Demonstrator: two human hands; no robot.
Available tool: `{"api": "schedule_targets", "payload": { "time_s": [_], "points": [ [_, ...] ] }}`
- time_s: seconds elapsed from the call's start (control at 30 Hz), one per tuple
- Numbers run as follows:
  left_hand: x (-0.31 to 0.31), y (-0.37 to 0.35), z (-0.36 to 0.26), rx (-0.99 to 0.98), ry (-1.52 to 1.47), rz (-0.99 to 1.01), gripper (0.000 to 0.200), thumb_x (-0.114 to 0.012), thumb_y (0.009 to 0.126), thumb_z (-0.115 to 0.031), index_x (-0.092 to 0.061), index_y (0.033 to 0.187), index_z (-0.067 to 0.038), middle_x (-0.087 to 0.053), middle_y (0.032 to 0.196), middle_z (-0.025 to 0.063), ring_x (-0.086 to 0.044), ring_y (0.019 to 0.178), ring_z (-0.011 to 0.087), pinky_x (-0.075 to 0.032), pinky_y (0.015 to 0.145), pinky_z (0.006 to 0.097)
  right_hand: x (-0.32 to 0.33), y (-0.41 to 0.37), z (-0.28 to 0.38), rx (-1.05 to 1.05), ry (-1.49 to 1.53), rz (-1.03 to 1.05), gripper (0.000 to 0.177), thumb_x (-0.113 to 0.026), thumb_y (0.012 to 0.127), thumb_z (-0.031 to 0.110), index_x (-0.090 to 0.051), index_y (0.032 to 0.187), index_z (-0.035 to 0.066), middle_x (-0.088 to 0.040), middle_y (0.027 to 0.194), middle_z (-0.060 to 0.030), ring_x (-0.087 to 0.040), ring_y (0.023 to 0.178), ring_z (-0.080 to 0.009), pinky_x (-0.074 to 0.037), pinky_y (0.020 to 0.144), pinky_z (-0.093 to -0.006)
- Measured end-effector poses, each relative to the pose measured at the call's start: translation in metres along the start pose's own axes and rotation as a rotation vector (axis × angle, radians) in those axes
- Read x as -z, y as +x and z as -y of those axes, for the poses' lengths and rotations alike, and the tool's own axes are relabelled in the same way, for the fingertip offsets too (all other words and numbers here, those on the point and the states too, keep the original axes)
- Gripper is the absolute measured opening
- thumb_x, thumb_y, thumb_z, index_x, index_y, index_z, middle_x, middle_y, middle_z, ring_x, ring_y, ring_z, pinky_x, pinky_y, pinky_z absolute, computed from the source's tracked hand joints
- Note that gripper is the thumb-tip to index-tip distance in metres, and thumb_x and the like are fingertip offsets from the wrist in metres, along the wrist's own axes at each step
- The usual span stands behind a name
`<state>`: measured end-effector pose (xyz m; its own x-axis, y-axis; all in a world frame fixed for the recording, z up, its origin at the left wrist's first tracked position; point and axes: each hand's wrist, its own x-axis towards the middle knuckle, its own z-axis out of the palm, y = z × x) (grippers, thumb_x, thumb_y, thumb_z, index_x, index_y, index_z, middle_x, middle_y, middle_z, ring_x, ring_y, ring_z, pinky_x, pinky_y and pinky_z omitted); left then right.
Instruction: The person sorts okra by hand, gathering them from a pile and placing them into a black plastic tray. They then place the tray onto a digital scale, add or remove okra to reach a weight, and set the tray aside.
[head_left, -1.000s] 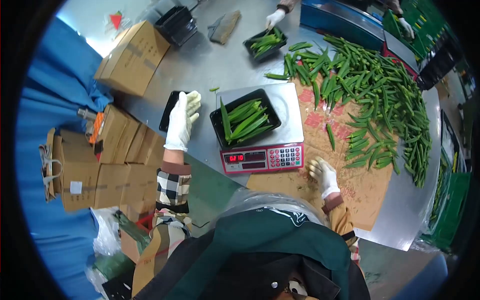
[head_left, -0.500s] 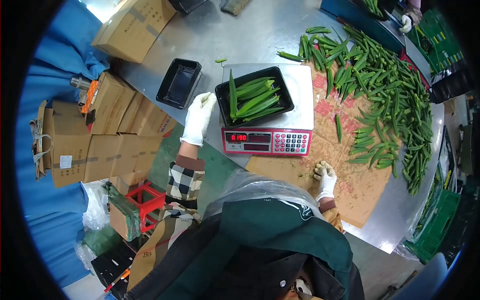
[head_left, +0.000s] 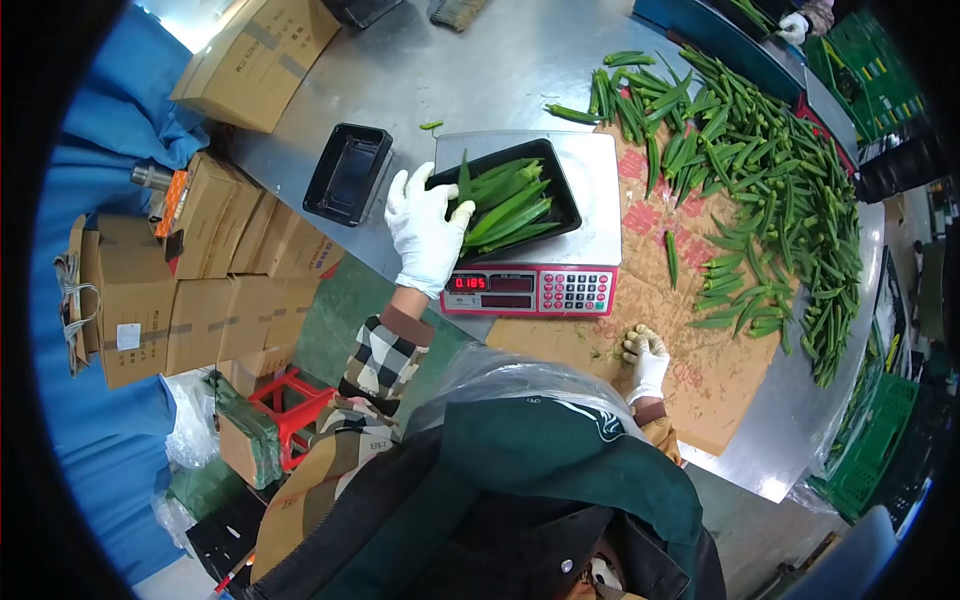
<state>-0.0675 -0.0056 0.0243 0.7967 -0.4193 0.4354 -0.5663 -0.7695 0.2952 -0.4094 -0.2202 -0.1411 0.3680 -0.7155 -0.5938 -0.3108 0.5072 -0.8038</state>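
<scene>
My left hand (head_left: pixel 428 232), in a white glove, is at the left end of a black tray (head_left: pixel 568 212) of okra. Its fingers are spread, with the thumb over the rim near the okra pods (head_left: pixel 512 205) and the other fingers outside it. The tray sits on the steel plate of a red-and-white scale (head_left: pixel 530 290), whose display reads 0.185. My right hand (head_left: pixel 647 362), also gloved, rests on the cardboard sheet (head_left: pixel 720 390) with fingers curled in and nothing visible in them. One loose okra pod (head_left: pixel 671 259) lies up and to the right of it.
An unfilled black tray (head_left: pixel 347 175) stands left of the scale. A big heap of okra (head_left: pixel 770 190) covers the right side of the metal table. Cardboard boxes (head_left: pixel 205 315) and a red stool (head_left: pixel 290 410) are at left. Another person's gloved hand (head_left: pixel 793 28) shows at top right.
My left hand has moved right to the filled tray's edge, and its fingers have spread. The display went from 0.190 to 0.185. My right hand stays on the cardboard.
</scene>
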Motion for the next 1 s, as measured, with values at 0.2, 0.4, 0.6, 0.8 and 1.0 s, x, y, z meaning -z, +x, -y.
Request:
{"api": "schedule_targets", "payload": {
  "time_s": [0.2, 0.4, 0.6, 0.8, 1.0],
  "points": [
    [0.014, -0.002, -0.018, -0.048, -0.502, 0.461, 0.012, -0.075, 0.083, -0.02, -0.074, 0.09, -0.01, -0.066, 0.126, 0.0104, -0.054, 0.122, 0.0326, -0.043, 0.104, 0.0428, 0.004, 0.003, -0.004, 0.01, 0.003, -0.001, 0.021, -0.057, 0.101, 0.011, -0.064, 0.12, 0.003, -0.071, 0.099, -0.0068, -0.068, 0.077, -0.0124, -0.056, 0.065, -0.0249],
    [0.018, 0.021, -0.021, 0.149, -0.444, 0.27, 0.014, -0.068, 0.091, -0.018, -0.072, 0.101, -0.008, -0.072, 0.102, 0.0086, -0.066, 0.098, 0.0263, -0.051, 0.089, 0.0358, 0.0, 0.0, 0.003, -0.013, 0.012, -0.024, 0.019, -0.057, 0.101, 0.009, -0.064, 0.118, 0.003, -0.07, 0.094, -0.0051, -0.066, 0.072, -0.0102, -0.054, 0.061, -0.0218],
    [-0.034, 0.029, -0.012, -0.233, -0.235, 0.21, 0.016, -0.072, 0.083, -0.022, -0.073, 0.096, -0.013, -0.068, 0.094, 0.0057, -0.06, 0.093, 0.0294, -0.048, 0.086, 0.0418, 0.001, 0.001, 0.005, -0.021, 0.03, -0.014, 0.018, -0.057, 0.101, 0.009, -0.064, 0.117, 0.002, -0.071, 0.092, -0.0052, -0.066, 0.071, -0.0105, -0.054, 0.06, -0.0218],
    [-0.036, 0.05, -0.018, -0.528, -0.199, 0.298, 0.019, -0.074, 0.083, -0.021, -0.074, 0.099, -0.011, -0.07, 0.098, 0.0051, -0.061, 0.093, 0.0304, -0.049, 0.085, 0.0402, 0.002, 0.001, 0.004, -0.006, 0.05, -0.002, 0.017, -0.057, 0.102, 0.009, -0.065, 0.116, 0.003, -0.071, 0.091, -0.0051, -0.066, 0.07, -0.0103, -0.053, 0.058, -0.0213],
    [-0.033, 0.056, -0.058, -0.439, -0.275, 0.317, 0.035, -0.065, 0.089, -0.045, -0.075, 0.098, -0.014, -0.069, 0.093, 0.0087, -0.062, 0.091, 0.0308, -0.048, 0.083, 0.0438, 0.0, -0.001, 0.004, -0.012, 0.049, -0.014, 0.017, -0.057, 0.102, 0.01, -0.065, 0.115, 0.004, -0.071, 0.091, -0.0049, -0.066, 0.069, -0.01, -0.053, 0.058, -0.0212]
  ]
}}
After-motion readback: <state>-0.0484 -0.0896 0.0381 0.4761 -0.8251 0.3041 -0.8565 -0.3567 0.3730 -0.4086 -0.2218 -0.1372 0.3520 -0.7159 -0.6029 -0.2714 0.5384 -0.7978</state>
